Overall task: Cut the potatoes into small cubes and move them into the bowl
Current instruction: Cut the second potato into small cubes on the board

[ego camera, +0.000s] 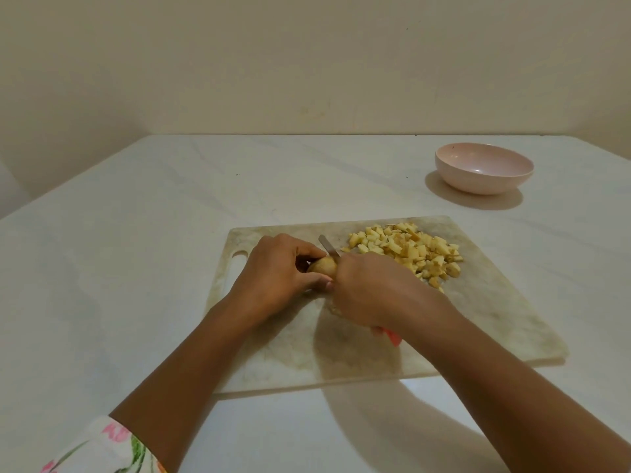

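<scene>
**Listener:** Where are the potatoes, and what are your hands doing?

**Me:** I am working on a pale marbled cutting board (495, 319) that lies on a white table (136, 233). My left hand (276, 268) is curled round a small potato (322, 266) near the board's left side, fingers over the top and thumb underneath, pinning it down. My right hand (372, 291) is clenched round a knife (328, 246). Its blade tip pokes out just beyond the potato, and the orange handle (392, 339) shows below my wrist. Both forearms reach in from the near edge and the hands meet over the potato. A heap of potato cubes (409, 250) sits on the board's far right. The pink bowl (484, 167) stands on the table beyond the board, well apart, and looks empty.

**Listener:** How would you cut this piece well?

**Me:** My right hand hides where the edge meets the potato, so I cannot tell how deep the cut is. I judge the piece small enough to roll. I would keep my left fingertips tucked back from the blade, press straight down, and then cut crosswise to match the cubes already heaped.
</scene>
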